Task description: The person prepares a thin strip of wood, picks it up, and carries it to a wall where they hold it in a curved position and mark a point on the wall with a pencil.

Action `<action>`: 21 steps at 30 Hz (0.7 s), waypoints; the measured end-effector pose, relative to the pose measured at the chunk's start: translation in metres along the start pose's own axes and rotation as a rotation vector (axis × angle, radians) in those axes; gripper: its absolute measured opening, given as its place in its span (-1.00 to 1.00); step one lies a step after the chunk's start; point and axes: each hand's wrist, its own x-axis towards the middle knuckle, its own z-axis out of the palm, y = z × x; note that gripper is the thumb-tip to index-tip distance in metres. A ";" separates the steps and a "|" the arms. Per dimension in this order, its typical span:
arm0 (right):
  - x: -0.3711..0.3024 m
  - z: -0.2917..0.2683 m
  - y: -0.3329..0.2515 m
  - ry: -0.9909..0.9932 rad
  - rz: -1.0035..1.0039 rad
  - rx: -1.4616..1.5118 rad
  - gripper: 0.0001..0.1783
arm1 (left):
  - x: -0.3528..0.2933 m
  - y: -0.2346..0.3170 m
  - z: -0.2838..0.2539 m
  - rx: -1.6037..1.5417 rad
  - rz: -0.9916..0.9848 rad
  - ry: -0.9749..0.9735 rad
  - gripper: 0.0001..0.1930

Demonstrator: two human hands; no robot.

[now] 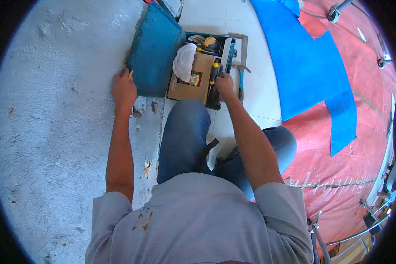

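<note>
An open blue toolbox (215,105) is in front of my knees, its lid (156,55) tipped out to the left. Beside the lid's near left corner, my left hand (124,91) is closed on a slim yellow stick (130,75), whose kind I cannot make out. My right hand (225,86) is at the box's right side, fingers curled against something dark that is mostly hidden. Next to them lies a yellow-and-black handled tool (214,73). In the box are a brown cardboard box (190,91), a crumpled white bundle (184,61) and a yellow tape measure (210,42).
Right of the toolbox, a claw hammer (241,81) and a metal square (244,44) lie on white tiles (264,94). Blue sheeting (308,66) covers part of a red tarp (369,127) farther right. Rough grey concrete (53,132) is on the left; wheeled metal legs (334,15) stand far right.
</note>
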 end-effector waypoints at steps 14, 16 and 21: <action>-0.030 -0.008 0.010 0.199 0.002 -0.405 -0.69 | -0.031 0.072 -0.018 -0.428 0.167 -0.187 -0.50; -0.029 -0.035 -0.006 0.228 -0.052 -0.295 -0.67 | -0.035 0.079 -0.002 -0.443 0.190 -0.135 -0.47; -0.018 -0.117 -0.048 0.293 -0.038 0.282 -0.67 | -0.064 0.127 0.029 -0.532 0.178 -0.160 -0.40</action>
